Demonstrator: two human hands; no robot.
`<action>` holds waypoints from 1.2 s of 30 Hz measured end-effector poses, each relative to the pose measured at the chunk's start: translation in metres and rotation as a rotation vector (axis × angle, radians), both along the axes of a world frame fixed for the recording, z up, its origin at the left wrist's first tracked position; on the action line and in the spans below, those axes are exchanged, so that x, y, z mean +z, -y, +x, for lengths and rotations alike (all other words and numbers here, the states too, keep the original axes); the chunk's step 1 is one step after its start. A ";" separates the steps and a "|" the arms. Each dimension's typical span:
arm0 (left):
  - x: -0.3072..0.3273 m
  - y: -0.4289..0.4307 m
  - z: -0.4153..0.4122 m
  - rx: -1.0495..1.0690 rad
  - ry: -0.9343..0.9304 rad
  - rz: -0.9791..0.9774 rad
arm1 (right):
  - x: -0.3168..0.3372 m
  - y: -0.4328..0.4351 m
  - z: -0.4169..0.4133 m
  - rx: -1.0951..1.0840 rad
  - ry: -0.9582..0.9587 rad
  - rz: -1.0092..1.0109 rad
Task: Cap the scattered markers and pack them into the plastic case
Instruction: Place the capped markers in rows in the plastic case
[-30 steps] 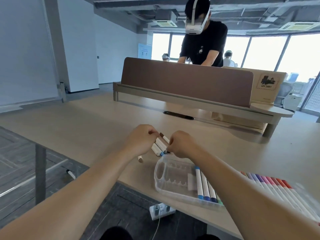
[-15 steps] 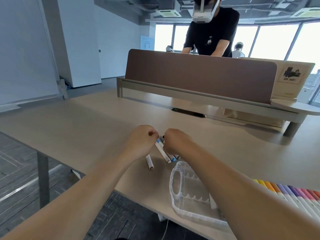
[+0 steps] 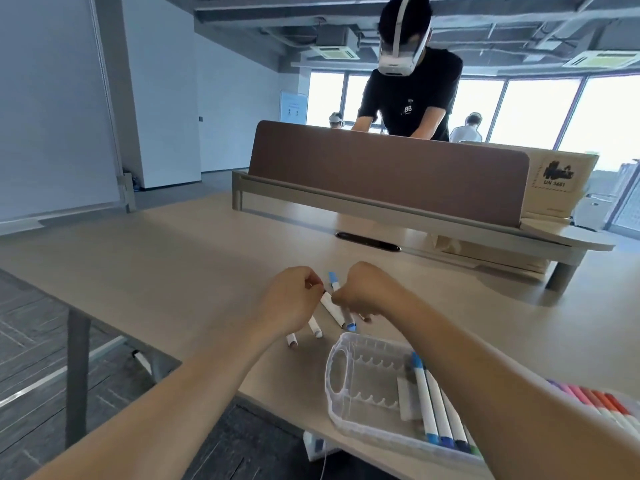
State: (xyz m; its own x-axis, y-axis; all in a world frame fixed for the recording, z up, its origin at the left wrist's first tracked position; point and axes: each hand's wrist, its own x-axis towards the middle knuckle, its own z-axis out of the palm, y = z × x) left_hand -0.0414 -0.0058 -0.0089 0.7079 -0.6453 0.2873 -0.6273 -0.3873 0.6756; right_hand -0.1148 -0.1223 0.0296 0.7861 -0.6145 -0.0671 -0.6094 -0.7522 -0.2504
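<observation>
Both hands meet over the middle of the pale worktop (image 3: 166,271), fists almost touching. The left hand (image 3: 294,301) is curled, its fingertips pinching the upper end of a white marker (image 3: 331,308) that slants down and to the right between the two hands. The right hand (image 3: 369,292) is also curled, its fingers clamped round a blue-capped marker (image 3: 333,280) whose cap pokes up above the knuckles; a blue end shows below the hand, close to the lower end of the white marker. Two more loose markers (image 3: 316,330) stick out from under the left hand toward the worktop's near edge; I cannot tell whether that hand holds them or they simply lie beneath it. Just nearer than the hands, at the near edge, sits the clear plastic case (image 3: 363,338), open, with its handle cut-out on the left and scalloped dividers inside. A few packed markers (image 3: 431,403) lie side by side at its right end, partly hidden by the right forearm. Farther right, a row of coloured markers (image 3: 595,401) shows beyond that forearm, blurred at the frame edge. Across the worktop stands a brown divider panel (image 3: 381,174) with a cardboard box (image 3: 554,178) at its right end, and behind it a person in a black shirt (image 3: 412,98) wearing a white headset leans forward.
</observation>
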 end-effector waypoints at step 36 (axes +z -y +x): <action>-0.016 0.017 -0.114 -0.573 0.311 0.575 | -0.020 0.011 -0.149 -0.078 -0.241 0.298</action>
State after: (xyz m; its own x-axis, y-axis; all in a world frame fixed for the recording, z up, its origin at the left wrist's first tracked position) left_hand -0.1554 -0.0230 -0.0252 0.1727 -0.9827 -0.0668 -0.9538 -0.1838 0.2375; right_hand -0.2633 -0.1329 0.0099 0.6776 -0.5975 -0.4288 -0.7300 -0.6172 -0.2934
